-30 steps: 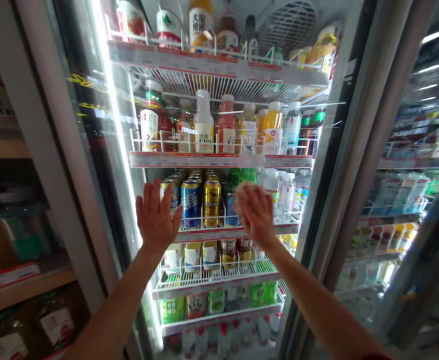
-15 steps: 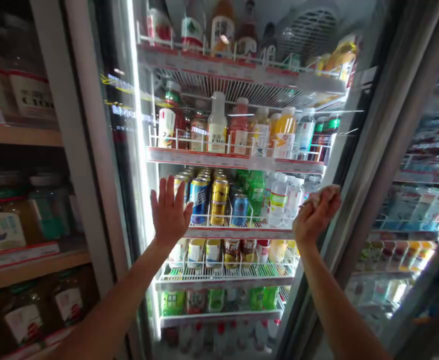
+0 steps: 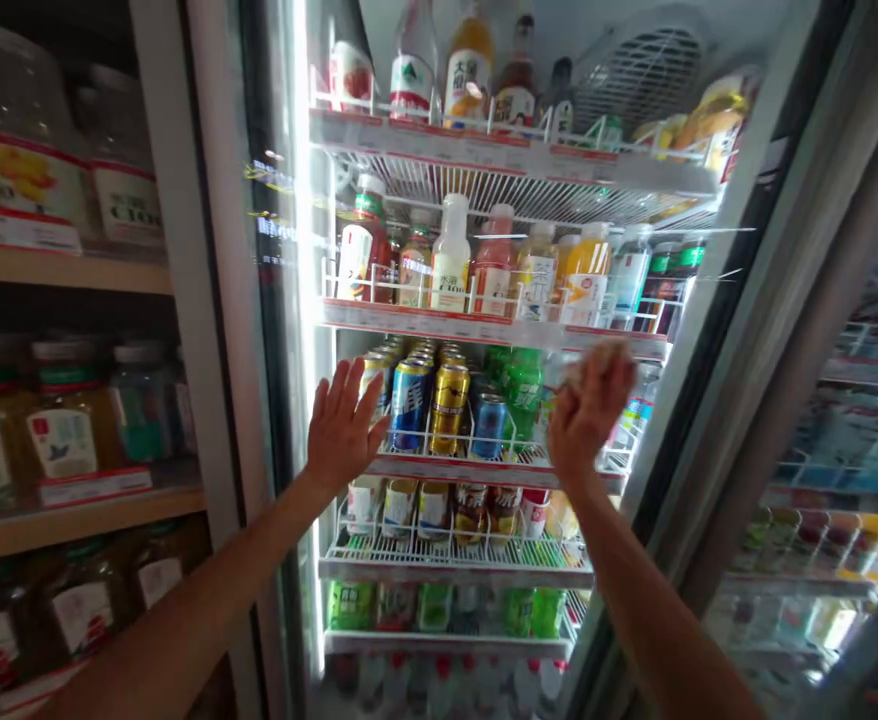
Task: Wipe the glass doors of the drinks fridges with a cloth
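Note:
A closed glass door of a drinks fridge stands in front of me, with streaks of reflected light on the glass (image 3: 278,270). My left hand (image 3: 341,425) is raised against the pane on the left, palm forward, fingers stretched and apart, with nothing in it. On the right, my right hand (image 3: 587,415) is blurred by motion, its fingers bent over a crumpled pale cloth (image 3: 610,352) that faces the glass. Behind the pane between my hands are a blue can (image 3: 409,400), a gold can (image 3: 450,400) and green bottles (image 3: 525,385).
Wire shelves (image 3: 499,325) hold bottles and cans in rows inside the fridge. A bright light strip (image 3: 305,300) runs down its left side. Left of me, wooden shelves (image 3: 161,515) carry large bottles. At right is a metal door frame (image 3: 769,310) and another stocked fridge.
My right hand and the cloth have moved left across the glass, from the frame side toward the middle. My left hand keeps about its place, and the view has shifted slightly left.

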A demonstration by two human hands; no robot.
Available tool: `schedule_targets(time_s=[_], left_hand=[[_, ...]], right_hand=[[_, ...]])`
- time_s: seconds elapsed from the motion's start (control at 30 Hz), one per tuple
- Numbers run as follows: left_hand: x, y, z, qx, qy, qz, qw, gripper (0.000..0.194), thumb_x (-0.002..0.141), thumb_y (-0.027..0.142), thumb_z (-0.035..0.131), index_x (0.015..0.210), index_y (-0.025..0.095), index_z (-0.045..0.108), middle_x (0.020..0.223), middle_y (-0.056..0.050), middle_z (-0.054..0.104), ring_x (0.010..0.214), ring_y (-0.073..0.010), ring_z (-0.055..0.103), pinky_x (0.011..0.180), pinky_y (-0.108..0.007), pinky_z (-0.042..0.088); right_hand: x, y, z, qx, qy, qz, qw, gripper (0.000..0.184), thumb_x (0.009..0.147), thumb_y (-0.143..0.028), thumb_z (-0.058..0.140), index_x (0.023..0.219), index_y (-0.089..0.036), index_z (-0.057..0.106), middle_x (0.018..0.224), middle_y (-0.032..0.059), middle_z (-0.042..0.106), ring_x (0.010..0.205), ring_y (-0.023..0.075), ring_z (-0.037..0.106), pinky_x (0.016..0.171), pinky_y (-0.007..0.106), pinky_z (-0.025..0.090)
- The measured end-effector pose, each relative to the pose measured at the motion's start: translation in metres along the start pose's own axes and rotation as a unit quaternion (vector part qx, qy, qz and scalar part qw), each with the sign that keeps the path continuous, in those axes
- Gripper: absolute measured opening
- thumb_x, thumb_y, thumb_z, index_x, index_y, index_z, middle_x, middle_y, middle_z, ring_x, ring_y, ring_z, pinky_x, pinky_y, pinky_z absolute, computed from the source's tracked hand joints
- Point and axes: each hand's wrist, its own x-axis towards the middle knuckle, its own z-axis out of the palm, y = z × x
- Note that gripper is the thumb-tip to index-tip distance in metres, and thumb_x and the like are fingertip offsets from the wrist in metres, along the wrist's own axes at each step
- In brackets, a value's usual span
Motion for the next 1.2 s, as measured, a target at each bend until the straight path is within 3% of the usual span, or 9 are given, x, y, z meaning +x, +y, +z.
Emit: schedule_targets(time_s=[0.13,0.27,0.33,0.5,0.7,0.8,0.9,1.1,1.2], left_hand=[[0.000,-0.003,-0.003,-0.011,-0.008,0.010,1.000,0.064,0.083,0.034,0.049,0.140,0.025,0.021,0.148,-0.007,0.018,0.136,-0.0249,0.017,0.110,-0.044,0.018],[-0.001,-0.003,-0.002,-0.022,-0.006,0.007,1.000,0.066,0.083,0.032,0.049,0.141,0.028,0.017,0.149,-0.005,0.016,0.136,-0.0244,0.016,0.110,-0.044,0.018],[-0.001,-0.002,0.000,-0.029,0.004,0.000,1.000,0.065,0.083,0.032,0.048,0.140,0.028,0.018,0.149,-0.005,0.016,0.136,-0.0253,0.016,0.110,-0.046,0.018],[-0.002,-0.003,0.001,-0.045,0.007,0.000,0.999,0.061,0.083,0.033,0.048,0.139,0.026,0.023,0.148,-0.006,0.019,0.136,-0.0251,0.017,0.110,-0.046,0.017],[-0.002,-0.006,-0.001,-0.039,0.002,0.018,0.999,0.065,0.083,0.031,0.048,0.140,0.030,0.018,0.149,-0.003,0.015,0.136,-0.0247,0.017,0.110,-0.045,0.018],[-0.002,-0.006,-0.001,-0.036,0.009,0.022,0.999,0.065,0.082,0.030,0.051,0.140,0.028,0.021,0.148,-0.005,0.018,0.136,-0.0253,0.019,0.110,-0.044,0.018],[-0.003,-0.006,0.000,-0.028,0.004,0.017,0.999,0.066,0.082,0.030,0.052,0.140,0.029,0.020,0.149,-0.003,0.016,0.136,-0.0249,0.019,0.110,-0.044,0.018],[-0.004,-0.006,0.001,-0.036,0.005,0.014,0.999,0.065,0.082,0.030,0.051,0.140,0.029,0.020,0.149,-0.003,0.016,0.136,-0.0243,0.018,0.110,-0.043,0.017],[-0.003,-0.005,0.000,-0.027,0.003,0.016,1.000,0.066,0.083,0.029,0.050,0.140,0.028,0.019,0.149,-0.004,0.015,0.136,-0.0262,0.019,0.109,-0.045,0.019]], right_hand=[[-0.009,-0.023,0.000,0.017,-0.149,-0.208,0.967,0.063,0.083,-0.021,0.047,0.140,-0.032,0.022,0.147,0.0003,0.025,0.136,0.0251,0.021,0.107,0.050,0.028],[0.018,0.020,-0.007,-0.059,0.063,0.002,0.996,0.056,0.085,-0.020,0.040,0.139,-0.024,0.026,0.148,0.0087,0.023,0.136,0.0303,0.020,0.105,0.059,0.024],[0.024,0.022,-0.006,-0.058,0.107,0.039,0.992,0.056,0.085,-0.021,0.039,0.140,-0.022,0.025,0.148,0.0102,0.022,0.136,0.0309,0.018,0.105,0.060,0.022],[-0.007,-0.008,-0.004,0.011,-0.124,-0.174,0.977,0.061,0.082,-0.024,0.047,0.139,-0.032,0.026,0.148,0.0015,0.024,0.137,0.0266,0.019,0.107,0.052,0.026],[0.028,0.027,0.000,-0.063,0.098,0.054,0.992,0.055,0.086,-0.026,0.036,0.140,-0.021,0.025,0.148,0.0107,0.020,0.136,0.0307,0.017,0.104,0.060,0.021],[0.024,-0.003,0.005,-0.032,-0.013,-0.056,0.998,0.059,0.086,-0.026,0.039,0.141,-0.024,0.021,0.149,0.0065,0.020,0.138,0.0290,0.013,0.107,0.056,0.021],[0.012,-0.020,0.001,-0.017,-0.169,-0.227,0.959,0.058,0.084,-0.026,0.044,0.139,-0.032,0.025,0.147,0.0002,0.025,0.137,0.0258,0.018,0.109,0.049,0.024],[0.045,0.011,0.001,-0.093,0.063,0.029,0.993,0.053,0.087,-0.022,0.035,0.140,-0.021,0.026,0.148,0.0116,0.019,0.136,0.0335,0.018,0.103,0.059,0.025],[0.029,-0.021,0.009,-0.049,-0.055,-0.102,0.992,0.062,0.085,-0.022,0.041,0.142,-0.027,0.017,0.149,0.0055,0.018,0.138,0.0296,0.013,0.107,0.054,0.023]])
